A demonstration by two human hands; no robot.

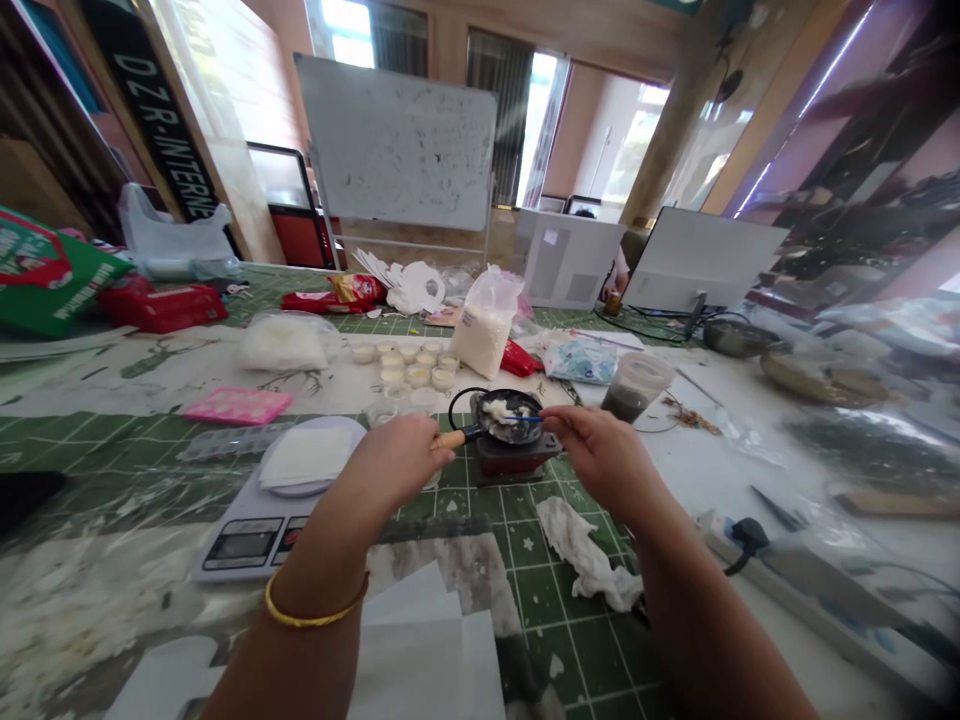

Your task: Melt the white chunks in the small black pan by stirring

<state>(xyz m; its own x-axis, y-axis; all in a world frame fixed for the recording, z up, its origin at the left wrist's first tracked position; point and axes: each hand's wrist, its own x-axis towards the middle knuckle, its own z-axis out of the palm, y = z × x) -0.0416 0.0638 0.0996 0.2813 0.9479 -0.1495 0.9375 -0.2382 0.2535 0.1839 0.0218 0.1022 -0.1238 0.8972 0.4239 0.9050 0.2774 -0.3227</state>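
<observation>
A small black pan (514,428) sits on a little dark red burner (516,457) on the green cutting mat. My left hand (399,462) is closed round the pan's wooden handle (451,438). My right hand (600,448) pinches a thin blue stick (523,418) whose tip reaches into the pan. A white lump (495,408) lies in the pan beside the stick's tip.
A kitchen scale (259,525) carrying a white plate stands front left. Several small white-filled cups (409,362), a bag of white granules (484,325) and a lidded cup (636,385) stand behind the pan. A crumpled tissue (589,555) lies front right, next to a black plug (746,535).
</observation>
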